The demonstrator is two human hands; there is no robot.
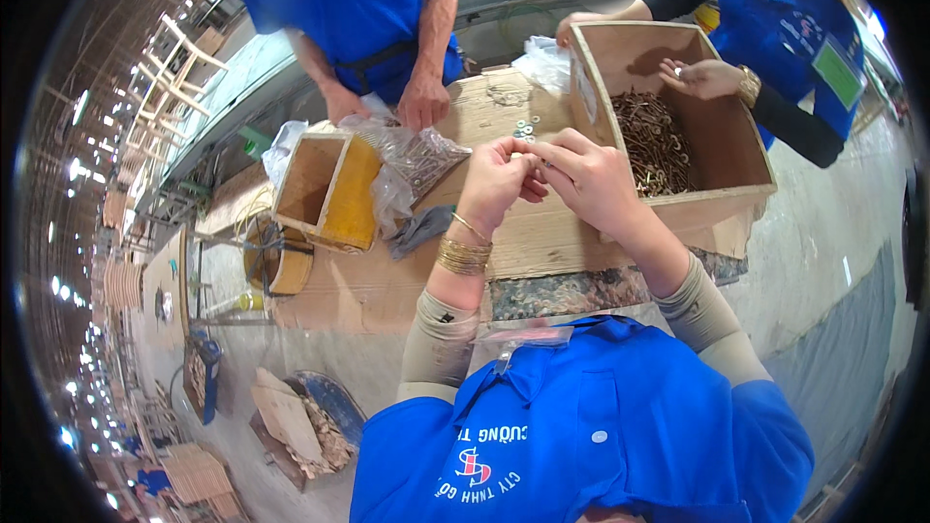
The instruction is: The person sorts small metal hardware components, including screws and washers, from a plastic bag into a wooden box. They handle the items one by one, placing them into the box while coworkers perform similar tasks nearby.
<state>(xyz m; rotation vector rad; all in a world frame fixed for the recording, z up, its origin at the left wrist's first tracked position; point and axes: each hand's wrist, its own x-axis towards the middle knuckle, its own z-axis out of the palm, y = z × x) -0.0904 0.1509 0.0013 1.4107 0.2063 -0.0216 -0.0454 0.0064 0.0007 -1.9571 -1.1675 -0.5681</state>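
My left hand and my right hand meet over the cardboard-covered table. Both have their fingertips pinched together around something small, which the fingers mostly hide. Just beyond them lie several small ring-shaped pieces, like washers or nuts. To the right of my right hand stands a wooden box holding a heap of brown metal bolts or screws. A clear plastic bag of small metal hardware lies left of my left hand.
A yellow-sided wooden box and a dark grey cloth are at the left. Across the table a co-worker's hands touch the bag. At the far right, another co-worker's open palm holds small pieces above the bolt box.
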